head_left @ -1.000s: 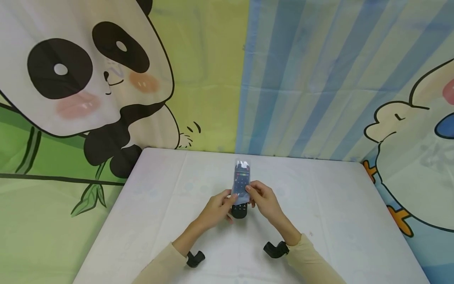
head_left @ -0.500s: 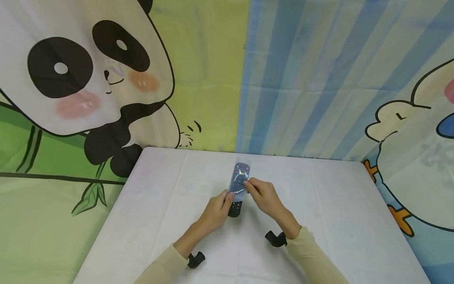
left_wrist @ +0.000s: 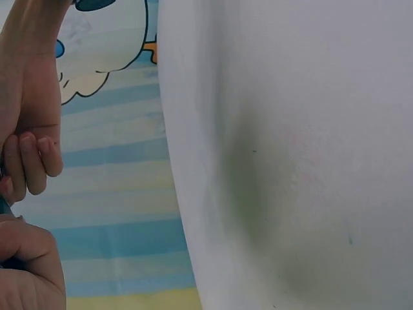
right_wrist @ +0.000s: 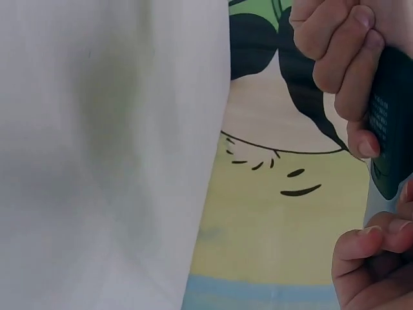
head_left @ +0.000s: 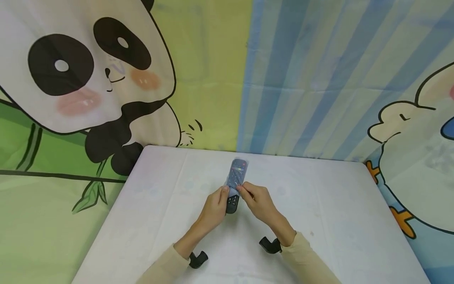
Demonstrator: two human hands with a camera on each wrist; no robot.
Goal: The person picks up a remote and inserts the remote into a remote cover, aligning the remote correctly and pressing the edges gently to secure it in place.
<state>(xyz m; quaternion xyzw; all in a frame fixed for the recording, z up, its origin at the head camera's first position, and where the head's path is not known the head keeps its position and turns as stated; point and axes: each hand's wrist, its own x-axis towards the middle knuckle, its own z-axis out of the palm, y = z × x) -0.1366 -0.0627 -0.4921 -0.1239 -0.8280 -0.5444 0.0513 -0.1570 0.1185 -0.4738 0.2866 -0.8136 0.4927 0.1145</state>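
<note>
In the head view, a black remote control is held up over the table, tilted with its top leaning right. A clear, bluish plastic sleeve covers its upper part, leaving the bottom buttons bare. My left hand grips the remote along its left side, thumb on the front. At the sleeve's lower edge, my right hand pinches the plastic between thumb and forefinger. The right wrist view shows the back of the remote with the left fingers curled round it. Only part of the remote shows there.
A white-covered table lies below both hands. Behind it hangs a cloth backdrop with a panda and stripes. Black curved pieces stick out at both wrists.
The remote has gone from nearly upright to leaning right and has shifted slightly left and upward. My right fingers have moved from the sleeve's right edge to its lower edge.
</note>
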